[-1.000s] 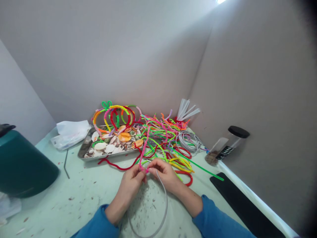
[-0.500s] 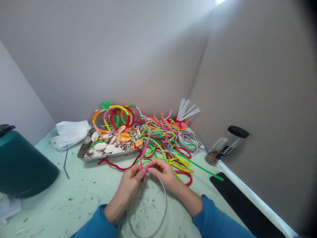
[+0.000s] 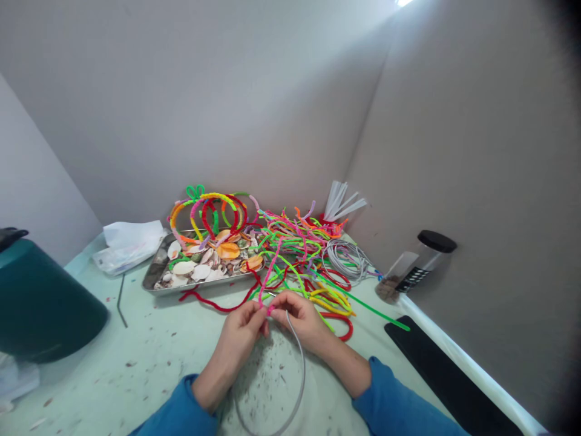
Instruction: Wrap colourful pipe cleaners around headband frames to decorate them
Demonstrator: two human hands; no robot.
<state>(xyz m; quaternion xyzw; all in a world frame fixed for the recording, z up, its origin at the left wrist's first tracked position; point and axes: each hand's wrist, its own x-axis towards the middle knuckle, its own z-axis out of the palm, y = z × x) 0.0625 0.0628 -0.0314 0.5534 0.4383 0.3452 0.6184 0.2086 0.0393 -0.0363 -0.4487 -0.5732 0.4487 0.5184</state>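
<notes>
A pink pipe cleaner runs up from between my fingertips, its free end leaning right over the pile. My left hand is closed in a pinch on its lower end. Facing it, my right hand pinches a short pink wound part, with the fingertips of both hands almost touching. A thin grey hoop curves down from my right fingers, round toward me and up behind my left wrist. How the pink pipe cleaner meets the hoop is hidden by my fingers.
A metal tray of shells carries several colourful pipe-cleaner hoops. Beside it lie loose pipe cleaners and coiled grey wire. A clear jar, black strip, dark green container and hex key flank the table.
The pink pipe cleaner's free end has swung slightly to the right. Both hands stay nearly in place, still pinching.
</notes>
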